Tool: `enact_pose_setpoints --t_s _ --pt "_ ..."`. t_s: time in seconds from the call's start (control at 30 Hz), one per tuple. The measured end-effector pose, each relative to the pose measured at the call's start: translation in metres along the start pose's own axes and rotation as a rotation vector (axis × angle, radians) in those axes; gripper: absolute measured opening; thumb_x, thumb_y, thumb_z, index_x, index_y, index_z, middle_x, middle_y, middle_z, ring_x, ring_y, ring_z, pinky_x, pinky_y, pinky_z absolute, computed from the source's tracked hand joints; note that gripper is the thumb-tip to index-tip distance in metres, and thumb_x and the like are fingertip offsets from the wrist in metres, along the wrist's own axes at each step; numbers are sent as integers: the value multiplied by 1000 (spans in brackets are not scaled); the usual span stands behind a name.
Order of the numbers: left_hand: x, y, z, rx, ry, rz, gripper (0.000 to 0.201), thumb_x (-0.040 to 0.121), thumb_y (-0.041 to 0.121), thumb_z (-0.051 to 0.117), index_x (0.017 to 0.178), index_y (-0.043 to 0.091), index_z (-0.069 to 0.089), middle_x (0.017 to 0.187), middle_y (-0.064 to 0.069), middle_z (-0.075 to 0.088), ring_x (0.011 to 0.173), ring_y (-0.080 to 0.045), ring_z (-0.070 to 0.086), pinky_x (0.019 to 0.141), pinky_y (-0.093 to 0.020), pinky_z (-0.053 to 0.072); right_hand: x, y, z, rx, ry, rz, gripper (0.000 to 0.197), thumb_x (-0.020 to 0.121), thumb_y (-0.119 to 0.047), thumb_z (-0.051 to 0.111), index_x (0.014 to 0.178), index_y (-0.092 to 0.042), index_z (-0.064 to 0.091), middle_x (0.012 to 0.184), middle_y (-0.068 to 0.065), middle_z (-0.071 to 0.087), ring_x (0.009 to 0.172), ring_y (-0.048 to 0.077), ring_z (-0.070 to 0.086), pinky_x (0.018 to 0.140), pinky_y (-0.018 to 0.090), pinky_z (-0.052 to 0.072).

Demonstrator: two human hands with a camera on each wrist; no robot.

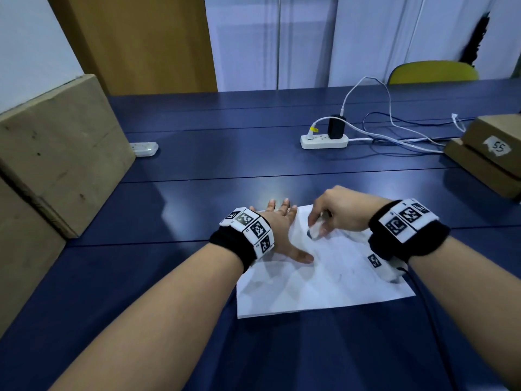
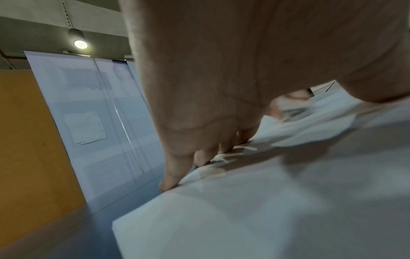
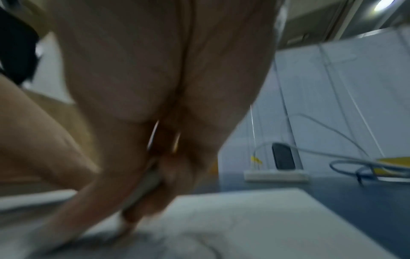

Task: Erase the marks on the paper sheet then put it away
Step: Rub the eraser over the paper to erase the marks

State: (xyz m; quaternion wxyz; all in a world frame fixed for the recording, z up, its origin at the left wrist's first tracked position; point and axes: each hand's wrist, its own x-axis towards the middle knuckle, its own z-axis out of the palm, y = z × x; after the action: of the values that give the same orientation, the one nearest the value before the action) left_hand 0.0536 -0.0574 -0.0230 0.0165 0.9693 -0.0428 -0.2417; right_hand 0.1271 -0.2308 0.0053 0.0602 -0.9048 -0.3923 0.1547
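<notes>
My left hand [image 1: 277, 230] lies flat, palm down, fingers straight & spread, thumb out toward the right. My right hand [image 1: 339, 211] sits just beside it, fingers curled down, pinching a small white eraser [image 1: 315, 229]. Both forearms reach fwd, wrist bands on.

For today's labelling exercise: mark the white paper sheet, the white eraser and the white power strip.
white paper sheet [image 1: 324, 292], head view, bare lower middle.
white eraser [image 1: 316, 230], head view, its tip on the sheet.
white power strip [image 1: 313, 142], head view, left end.

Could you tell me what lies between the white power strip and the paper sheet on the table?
In the head view, only bare dark blue tabletop lies between the white plastic power strip and the white paper sheet.
</notes>
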Motion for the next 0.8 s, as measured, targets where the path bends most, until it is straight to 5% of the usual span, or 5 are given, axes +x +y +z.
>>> enact_pose_setpoints --t_s 0.23,0.4,0.6,0.73,0.8 --pt "-3 0 -2 -2 -1 12 135 61 89 57 154 22 -15 161 6 -20 149 -25 -13 115 -64 5 10 5 0 -3 189 82 32 80 -32 79 110 -21 75 108 0 72 106 19 63 83 21 41" --pt "-4 0 -3 1 -2 9 134 61 88 57 154 22 -14 162 4 -19 149 -25 -12 115 -63 5 -10 4 -4 87 -28 53 28 69 -30 87 96 -32 79 81 -4 72 72 6 59 72 25 48" --pt "-5 0 -5 11 -23 13 134 62 89 55 154 22 -16 161 5 -20 149 -25 -14 115 -64 6 3 -3 -5 50 165 100 31 76 -31 83 105 -25 77 98 1 73 97 18 62 81 25 45" --pt "-5 2 -4 9 -21 9 134 63 87 57 154 22 -15 161 4 -20 149 -25 -14 114 -65 6 -13 -5 -6 127 -25 49 29 67 -24 88 94 -31 79 67 -7 62 64 7 53 68 26 44" --pt "-6 3 -5 10 -17 8 133 63 86 57 154 22 -16 161 4 -20 149 -25 -14 114 -65 6 -14 -6 -5 116 -29 58 28 68 -24 87 94 -31 79 69 -6 64 67 10 55 71 27 47"
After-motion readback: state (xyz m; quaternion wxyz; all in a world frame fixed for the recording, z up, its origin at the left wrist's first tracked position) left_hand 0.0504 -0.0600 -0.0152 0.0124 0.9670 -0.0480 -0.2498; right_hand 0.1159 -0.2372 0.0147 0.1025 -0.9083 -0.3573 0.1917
